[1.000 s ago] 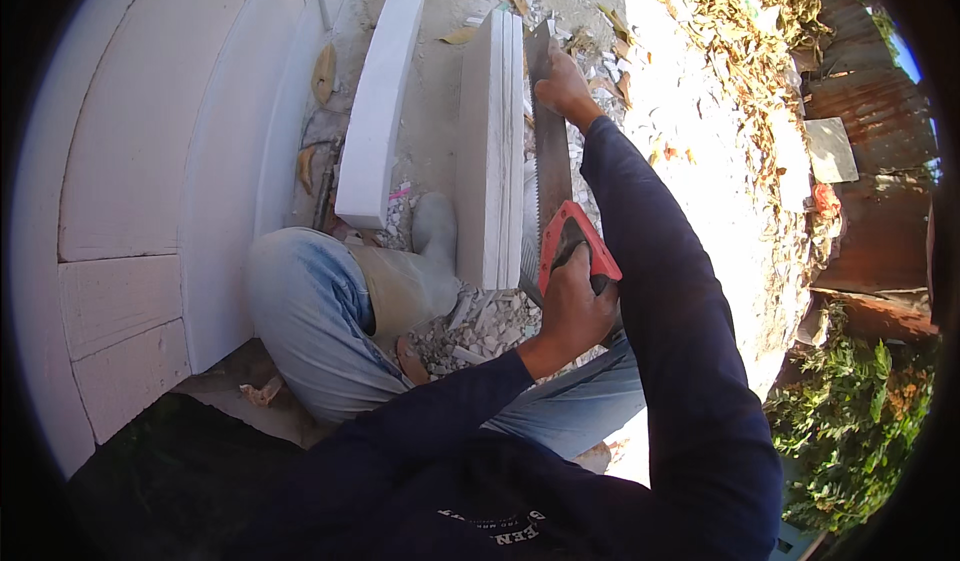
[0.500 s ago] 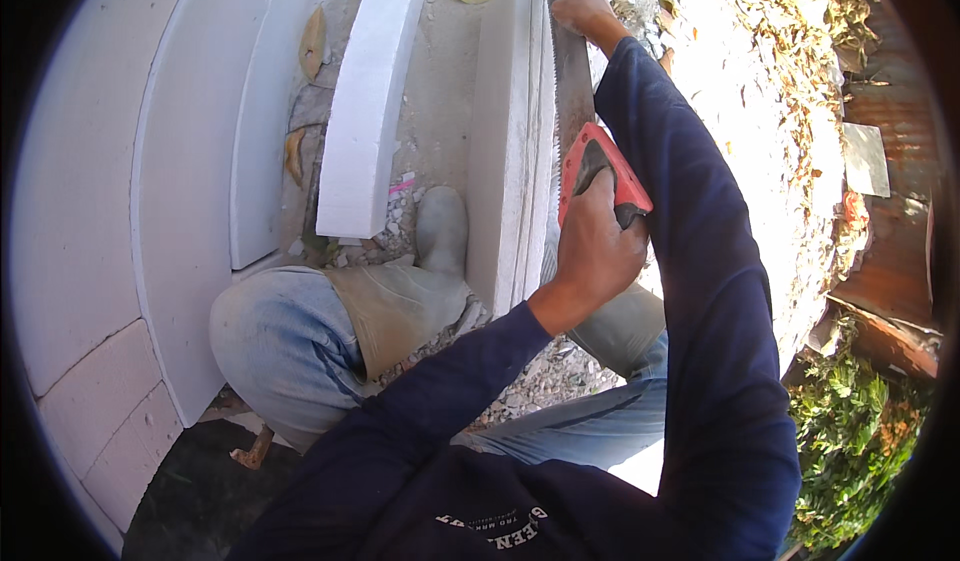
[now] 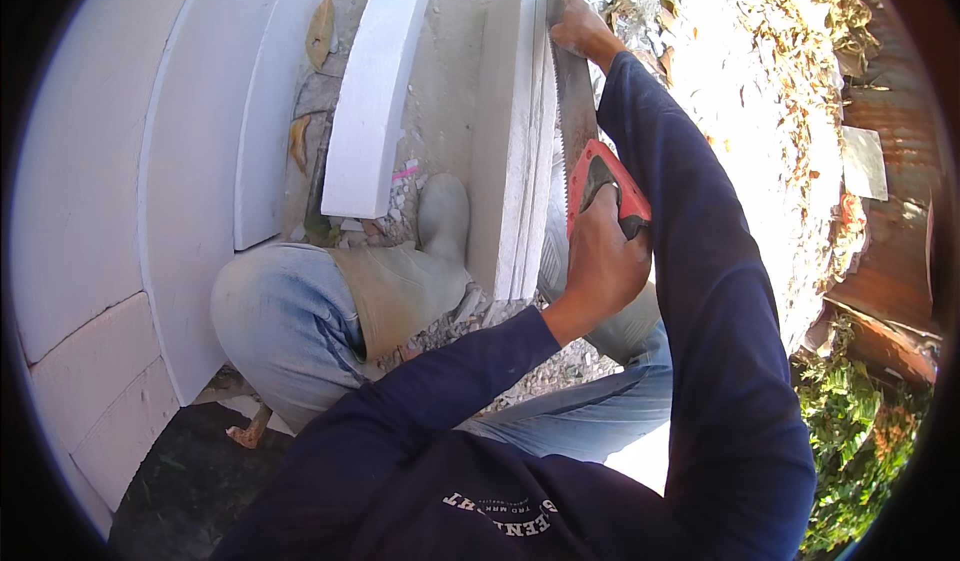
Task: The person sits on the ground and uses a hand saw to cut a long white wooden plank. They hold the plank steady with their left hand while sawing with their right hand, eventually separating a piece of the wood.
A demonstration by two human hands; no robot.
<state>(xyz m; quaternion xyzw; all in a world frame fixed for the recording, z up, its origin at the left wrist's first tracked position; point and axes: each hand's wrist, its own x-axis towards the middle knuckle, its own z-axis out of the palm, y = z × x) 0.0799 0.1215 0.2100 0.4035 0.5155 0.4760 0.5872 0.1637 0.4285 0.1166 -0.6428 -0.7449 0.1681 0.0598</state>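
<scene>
A hand saw with a red and black handle (image 3: 632, 189) and a long toothed grey blade (image 3: 575, 101) lies along the right side of a tall white block (image 3: 497, 161). My left hand (image 3: 608, 261) is closed round the handle. At the far end of the blade, my right hand (image 3: 582, 27) grips it, the thumb laid along the metal. The teeth face left, towards the block. Lengthwise lines or cuts run down the block near its right edge; how deep they go I cannot tell. My fingers partly hide the blade's far end.
Another white block (image 3: 372, 111) lies to the left, and large pale panels (image 3: 190, 161) stand beyond it. My boot (image 3: 440, 223) rests between the blocks on rubble (image 3: 550, 376). Dry leaves (image 3: 780, 21) and a green plant (image 3: 850, 461) lie to the right.
The saw has slid a little towards me along the block, both hands moving with it. The whole view has shifted slightly. Both hands keep their grip.
</scene>
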